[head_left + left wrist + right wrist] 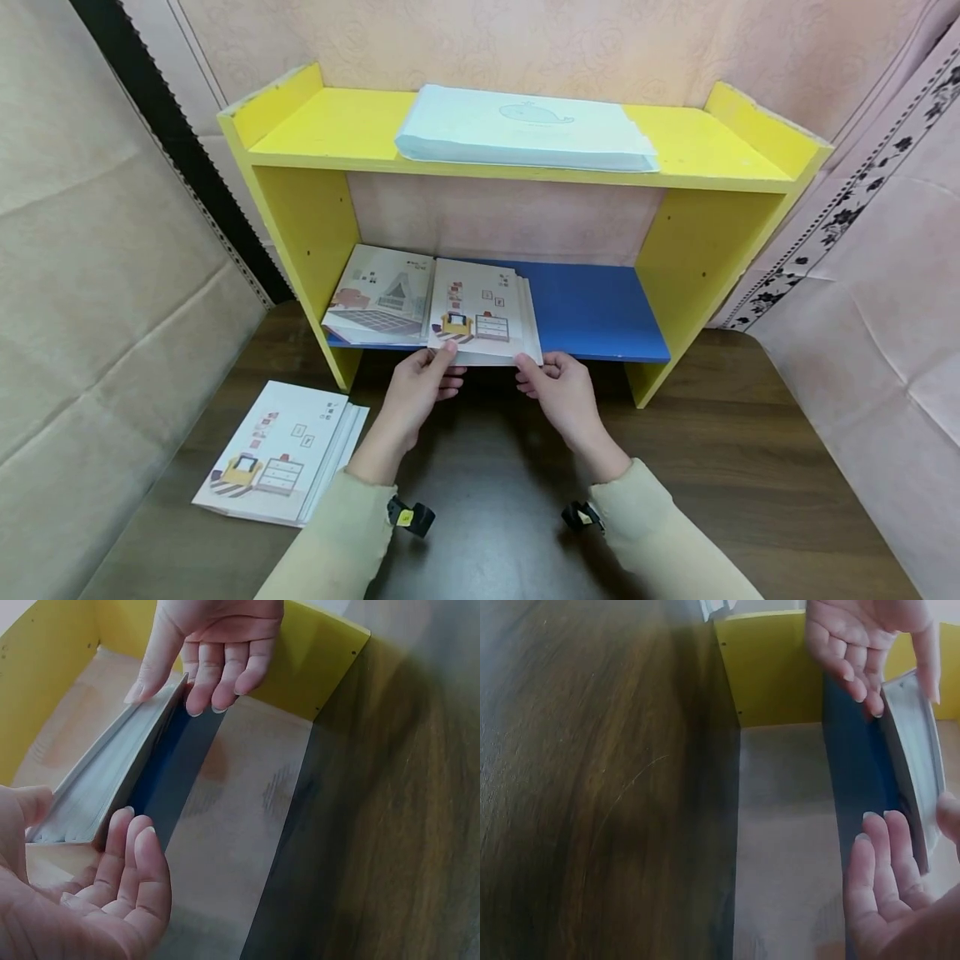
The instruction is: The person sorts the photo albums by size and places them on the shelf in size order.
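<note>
A stack of white booklets (483,304), its top cover printed with a yellow chair and a drawer chest, lies on the blue lower shelf (600,304) with its near end past the shelf's front edge. My left hand (416,385) grips its near left corner, thumb on top and fingers beneath. Holding the near right corner the same way is my right hand (562,393). In the left wrist view the stack's page edges (112,765) show between the two thumbs and the curled fingers. Left of this stack, another booklet stack (384,293) with a tent picture sits on the shelf.
A yellow shelf unit (292,208) stands at the back, with side walls left and right. Pale blue whale-printed packs (525,125) lie on its top board. Another booklet stack (273,454) rests on the dark wooden table (750,467), front left.
</note>
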`<state>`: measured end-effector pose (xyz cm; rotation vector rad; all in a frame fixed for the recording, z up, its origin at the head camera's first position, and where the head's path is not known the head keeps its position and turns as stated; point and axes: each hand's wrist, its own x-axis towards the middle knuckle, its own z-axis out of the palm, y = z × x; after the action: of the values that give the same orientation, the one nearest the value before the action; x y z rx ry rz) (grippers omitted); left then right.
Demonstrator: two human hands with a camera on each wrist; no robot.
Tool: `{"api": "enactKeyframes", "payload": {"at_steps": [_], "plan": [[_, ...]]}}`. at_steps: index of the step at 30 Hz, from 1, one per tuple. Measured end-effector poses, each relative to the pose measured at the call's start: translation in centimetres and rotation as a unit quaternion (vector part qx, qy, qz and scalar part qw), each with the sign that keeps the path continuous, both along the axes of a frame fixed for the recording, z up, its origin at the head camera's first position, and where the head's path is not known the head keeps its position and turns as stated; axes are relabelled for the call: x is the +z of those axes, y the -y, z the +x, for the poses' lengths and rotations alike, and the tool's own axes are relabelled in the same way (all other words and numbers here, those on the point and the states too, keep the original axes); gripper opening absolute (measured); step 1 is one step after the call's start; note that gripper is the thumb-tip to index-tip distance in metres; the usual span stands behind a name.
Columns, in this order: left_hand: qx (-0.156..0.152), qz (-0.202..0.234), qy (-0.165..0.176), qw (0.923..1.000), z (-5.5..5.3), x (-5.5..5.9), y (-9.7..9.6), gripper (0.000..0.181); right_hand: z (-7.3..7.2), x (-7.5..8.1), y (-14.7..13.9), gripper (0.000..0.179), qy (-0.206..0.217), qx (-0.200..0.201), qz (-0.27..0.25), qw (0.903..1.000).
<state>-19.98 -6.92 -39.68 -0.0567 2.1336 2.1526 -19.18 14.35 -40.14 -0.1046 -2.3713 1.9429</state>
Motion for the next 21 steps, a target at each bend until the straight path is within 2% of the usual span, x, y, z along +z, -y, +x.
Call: {"api": "enactKeyframes", "payload": {"at_steps": [6, 11, 16, 21], "plan": [[0.008, -0.024, 0.011, 0.9996, -0.8, 0.1, 0.3, 0.061, -0.5, -0.5, 0.3, 0.048, -0.021, -0.008, 0.001, 0.9997], [0.016, -0.053, 0.004, 0.9984, -1.3, 0.1, 0.4, 0.066, -0.8, -1.1, 0.1, 0.043, -0.062, -0.035, 0.015, 0.9973], [0.035, -0.057, 0.007, 0.9977, -1.6, 0.1, 0.2, 0.068, -1.1, -1.6, 0.0, 0.041, -0.102, -0.071, 0.08, 0.989], [0.057, -0.056, 0.002, 0.9968, -1.8, 0.0, 0.1, 0.066, -1.4, -1.4, 0.1, 0.046, -0.113, -0.096, 0.152, 0.9772]]}}
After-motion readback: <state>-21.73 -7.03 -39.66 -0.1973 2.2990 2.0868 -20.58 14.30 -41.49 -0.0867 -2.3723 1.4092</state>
